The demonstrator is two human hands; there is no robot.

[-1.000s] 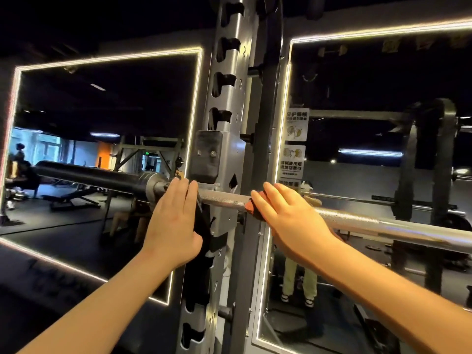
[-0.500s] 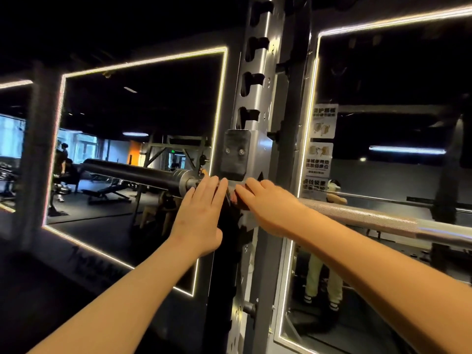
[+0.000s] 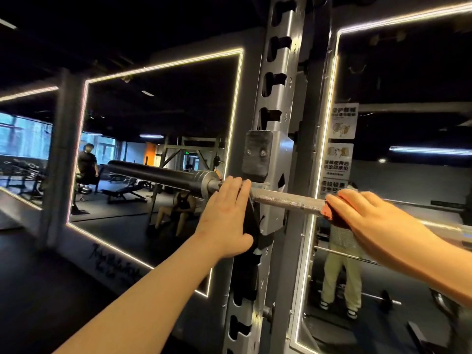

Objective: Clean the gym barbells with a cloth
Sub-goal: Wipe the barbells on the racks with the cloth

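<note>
The left hand (image 3: 224, 215) lay flat, fingers straight, against the barbell (image 3: 286, 200) where it crossed the rack upright (image 3: 278, 98). The right hand (image 3: 370, 213), well apart, gripped a reddish cloth (image 3: 328, 212) around the shaft.

Three white signs sit on the right mirror's (image 3: 408, 80) left edge, beside the rack upright (image 3: 279, 72). The middle sign (image 3: 338, 159) appears to read 器械使用后 / 请放回原位. The top sign (image 3: 343, 121) and bottom sign (image 3: 332, 186) carry Chinese lines too blurred to read. A handwritten scrawl (image 3: 115, 263) below the left mirror (image 3: 163, 106) is illegible.
</note>
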